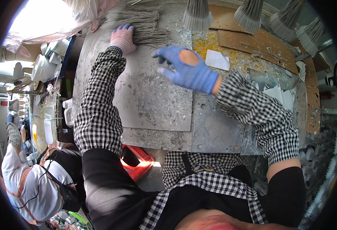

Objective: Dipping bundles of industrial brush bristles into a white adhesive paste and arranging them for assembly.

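Note:
At the far side of the table, a pile of thin grey wire-like strands [147, 23] lies spread, its left end blurred. My left hand [123, 40], in a pink-and-white striped glove with blue fingertips, rests on the pile's near left part, fingers laid over the strands. Its thumb is hidden. My right hand [189, 65], in a blue knit glove with a round gap on its back, hovers to the right and nearer, over the grey metal sheet [153, 99]. Its fingers are apart and hold nothing.
Bundles of grey strands [197, 17] hang along the far right. Beneath them are brown cardboard pieces [256, 48], a white paper piece [217, 60] and yellow stains. A red plastic stool [137, 163] stands below the near edge. Another person [38, 184] works at left.

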`<action>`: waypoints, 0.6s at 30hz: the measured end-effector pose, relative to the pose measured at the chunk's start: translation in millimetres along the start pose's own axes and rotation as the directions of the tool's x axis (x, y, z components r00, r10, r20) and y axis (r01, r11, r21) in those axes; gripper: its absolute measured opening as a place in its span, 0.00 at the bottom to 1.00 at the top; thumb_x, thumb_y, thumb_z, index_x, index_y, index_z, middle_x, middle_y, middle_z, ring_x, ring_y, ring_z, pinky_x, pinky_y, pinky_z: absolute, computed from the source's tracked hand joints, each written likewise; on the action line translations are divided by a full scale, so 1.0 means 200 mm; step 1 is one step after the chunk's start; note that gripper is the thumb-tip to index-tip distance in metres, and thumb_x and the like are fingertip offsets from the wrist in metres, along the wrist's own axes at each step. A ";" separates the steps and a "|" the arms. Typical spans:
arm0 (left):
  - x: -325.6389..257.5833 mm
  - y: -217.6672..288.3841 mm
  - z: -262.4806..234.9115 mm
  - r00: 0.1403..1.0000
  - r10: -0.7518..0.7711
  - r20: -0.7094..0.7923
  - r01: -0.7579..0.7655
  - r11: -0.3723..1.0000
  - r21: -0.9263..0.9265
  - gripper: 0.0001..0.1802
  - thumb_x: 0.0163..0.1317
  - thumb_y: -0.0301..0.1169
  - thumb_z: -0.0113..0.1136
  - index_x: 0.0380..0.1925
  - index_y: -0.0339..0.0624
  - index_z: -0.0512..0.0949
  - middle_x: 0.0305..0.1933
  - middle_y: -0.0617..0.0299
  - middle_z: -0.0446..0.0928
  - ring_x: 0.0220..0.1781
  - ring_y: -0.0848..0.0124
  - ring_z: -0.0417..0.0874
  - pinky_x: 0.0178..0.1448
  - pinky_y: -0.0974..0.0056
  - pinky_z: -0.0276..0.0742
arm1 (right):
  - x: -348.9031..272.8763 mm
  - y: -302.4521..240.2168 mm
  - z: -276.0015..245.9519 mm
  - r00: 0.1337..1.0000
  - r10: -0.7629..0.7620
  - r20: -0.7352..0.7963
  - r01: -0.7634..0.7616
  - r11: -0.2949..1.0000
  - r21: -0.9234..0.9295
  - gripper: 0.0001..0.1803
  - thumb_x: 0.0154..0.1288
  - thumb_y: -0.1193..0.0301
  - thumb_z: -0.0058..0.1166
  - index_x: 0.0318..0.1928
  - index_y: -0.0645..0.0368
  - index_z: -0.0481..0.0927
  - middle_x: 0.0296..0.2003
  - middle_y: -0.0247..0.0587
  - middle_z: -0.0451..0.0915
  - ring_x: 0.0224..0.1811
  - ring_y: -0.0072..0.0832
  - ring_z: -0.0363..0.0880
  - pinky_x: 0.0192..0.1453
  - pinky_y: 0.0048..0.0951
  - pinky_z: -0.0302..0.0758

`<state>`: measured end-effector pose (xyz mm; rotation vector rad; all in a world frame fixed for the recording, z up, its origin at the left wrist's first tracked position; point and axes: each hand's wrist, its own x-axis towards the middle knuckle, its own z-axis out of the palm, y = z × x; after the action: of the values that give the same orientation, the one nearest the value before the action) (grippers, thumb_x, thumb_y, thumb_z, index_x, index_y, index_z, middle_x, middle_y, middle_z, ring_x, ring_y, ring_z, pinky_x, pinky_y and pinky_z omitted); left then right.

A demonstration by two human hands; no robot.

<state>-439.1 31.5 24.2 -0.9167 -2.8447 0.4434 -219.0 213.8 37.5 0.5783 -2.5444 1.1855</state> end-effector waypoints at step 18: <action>-0.43 -0.02 -0.03 0.976 0.113 0.185 -0.097 0.991 -0.092 0.42 0.42 0.34 0.74 0.61 0.39 0.69 0.63 0.44 0.70 0.66 0.48 0.72 0.68 0.53 0.72 | 1.03 0.46 0.54 0.913 0.262 0.312 -0.023 0.798 -0.602 0.16 0.62 0.61 0.59 0.51 0.42 0.86 0.50 0.34 0.86 0.51 0.37 0.84 0.54 0.43 0.81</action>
<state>-372.0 -21.0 28.6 -1.1000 -3.0163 0.4512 -452.5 135.2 -7.7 0.4907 -3.1174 0.2569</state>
